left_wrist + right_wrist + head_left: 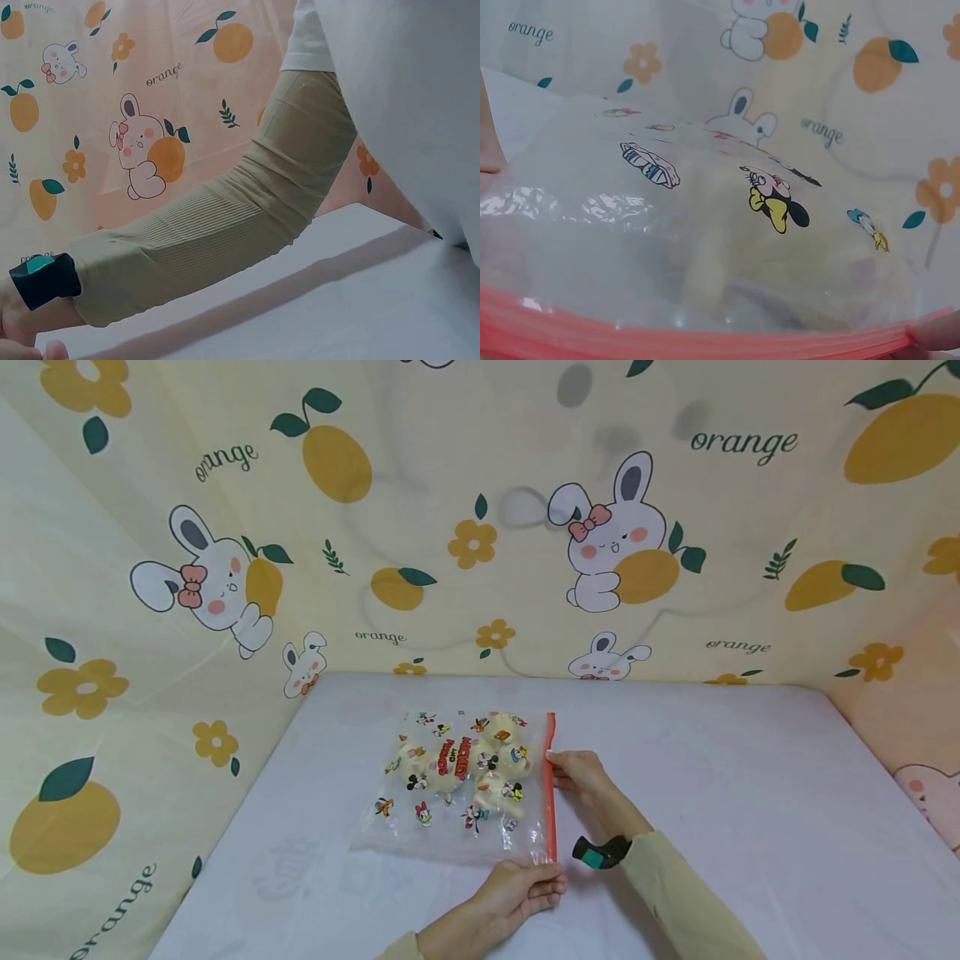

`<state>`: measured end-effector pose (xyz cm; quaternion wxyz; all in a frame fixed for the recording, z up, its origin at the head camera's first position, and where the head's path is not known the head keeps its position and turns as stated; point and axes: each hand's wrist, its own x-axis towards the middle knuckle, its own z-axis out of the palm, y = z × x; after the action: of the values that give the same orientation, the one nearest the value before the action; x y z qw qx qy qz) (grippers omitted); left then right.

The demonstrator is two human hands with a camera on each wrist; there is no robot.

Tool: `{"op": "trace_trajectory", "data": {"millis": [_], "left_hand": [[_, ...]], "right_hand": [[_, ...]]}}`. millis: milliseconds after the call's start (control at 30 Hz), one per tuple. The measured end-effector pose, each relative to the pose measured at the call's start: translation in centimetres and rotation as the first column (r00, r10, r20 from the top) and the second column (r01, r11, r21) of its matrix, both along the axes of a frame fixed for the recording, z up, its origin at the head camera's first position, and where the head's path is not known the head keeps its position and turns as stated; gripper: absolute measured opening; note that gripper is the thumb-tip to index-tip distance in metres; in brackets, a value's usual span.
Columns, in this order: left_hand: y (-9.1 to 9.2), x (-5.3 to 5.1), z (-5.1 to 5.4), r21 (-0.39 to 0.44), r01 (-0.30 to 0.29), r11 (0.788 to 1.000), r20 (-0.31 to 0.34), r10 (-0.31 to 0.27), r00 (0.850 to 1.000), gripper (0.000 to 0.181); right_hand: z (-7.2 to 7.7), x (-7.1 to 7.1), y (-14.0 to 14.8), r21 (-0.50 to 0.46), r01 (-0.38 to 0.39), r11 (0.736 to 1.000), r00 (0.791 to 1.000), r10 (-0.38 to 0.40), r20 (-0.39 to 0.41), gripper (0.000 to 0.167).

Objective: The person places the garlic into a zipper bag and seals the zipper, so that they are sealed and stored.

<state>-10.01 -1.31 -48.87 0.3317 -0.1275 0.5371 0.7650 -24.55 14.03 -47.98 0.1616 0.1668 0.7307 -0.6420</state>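
A clear plastic zip bag (pixel 450 822) with cartoon prints and a red zip strip (pixel 551 810) lies on the table in the head view. Several pale cream lumps (pixel 498 789) show through it, partly hidden by the print. My left hand (pixel 506 897) pinches the lower end of the strip, its fingers curled. Higher up the same edge, my right hand (pixel 588 777) holds the strip between thumb and fingers. The right wrist view shows the red strip (pixel 705 341) close up, with a fingertip (pixel 936 331) on its right end.
The white table (pixel 720 810) reaches back to a curtain (pixel 420 535) printed with oranges and rabbits. A black band with a green patch (pixel 596 853) sits at the right wrist, beside a beige sleeve (pixel 678 893). Left of the bag lies bare table surface.
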Motion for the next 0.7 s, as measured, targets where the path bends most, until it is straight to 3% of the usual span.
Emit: {"op": "trace_trajectory", "data": {"millis": [700], "left_hand": [[0.03, 0.19, 0.16, -0.001, -0.007, 1.000, -0.021, 0.007, 1.000, 0.023]], "right_hand": [[-0.13, -0.51, -0.11, -0.023, 0.028, 0.999, 1.000, -0.028, -0.010, 0.038]]}}
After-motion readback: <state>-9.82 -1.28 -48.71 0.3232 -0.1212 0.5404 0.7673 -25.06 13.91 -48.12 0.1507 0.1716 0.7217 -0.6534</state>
